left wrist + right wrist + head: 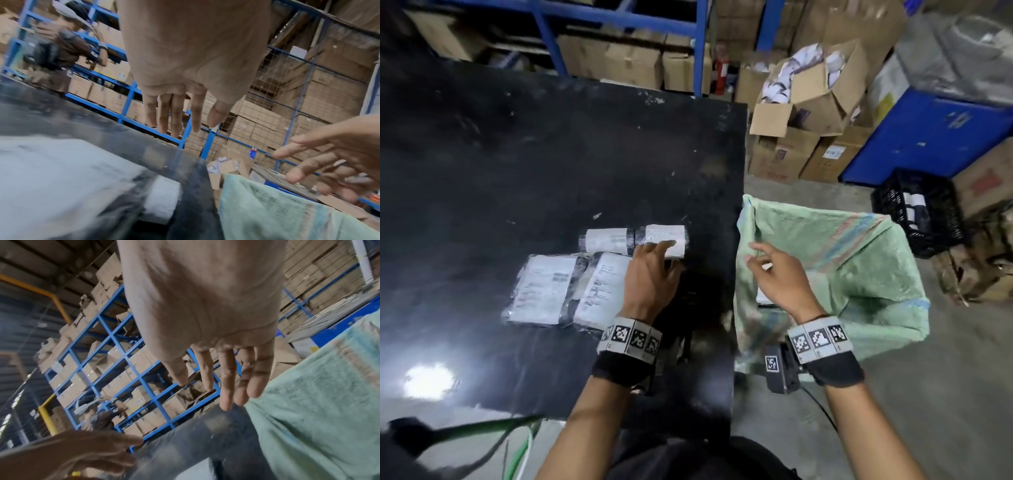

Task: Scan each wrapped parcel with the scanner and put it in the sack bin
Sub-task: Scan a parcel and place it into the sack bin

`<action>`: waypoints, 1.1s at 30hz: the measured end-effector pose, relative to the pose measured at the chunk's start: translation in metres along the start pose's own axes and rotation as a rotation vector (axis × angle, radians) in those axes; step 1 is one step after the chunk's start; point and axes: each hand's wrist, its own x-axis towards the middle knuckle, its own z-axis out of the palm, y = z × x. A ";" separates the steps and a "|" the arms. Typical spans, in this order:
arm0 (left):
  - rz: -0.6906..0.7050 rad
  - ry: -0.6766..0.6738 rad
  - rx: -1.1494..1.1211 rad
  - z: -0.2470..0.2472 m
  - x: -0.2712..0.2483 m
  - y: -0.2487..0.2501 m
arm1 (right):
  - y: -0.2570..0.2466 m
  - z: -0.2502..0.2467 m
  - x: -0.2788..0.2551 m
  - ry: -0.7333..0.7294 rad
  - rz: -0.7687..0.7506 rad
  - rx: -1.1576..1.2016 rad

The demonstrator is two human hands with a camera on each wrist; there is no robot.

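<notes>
Three wrapped parcels lie on the black table (517,154): a rolled parcel (619,240) and two flat parcels (541,287) (602,291) in front of it. My left hand (661,257) hovers over the right end of the rolled parcel with straight fingers (174,116) and holds nothing. My right hand (767,260) is over the near left edge of the green sack bin (859,274), fingers (226,386) spread and empty. No scanner shows clearly. Something white (767,294) lies in the sack below my right hand.
The table's right edge (739,240) meets the sack. Cardboard boxes (808,102), a black crate (917,216) and a blue bin (928,130) stand on the floor to the right. Blue racks (123,369) of boxes stand behind, with another person (57,56) at them.
</notes>
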 end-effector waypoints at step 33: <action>-0.015 -0.081 -0.427 -0.010 -0.047 -0.229 | -0.008 0.244 -0.038 0.031 0.442 0.479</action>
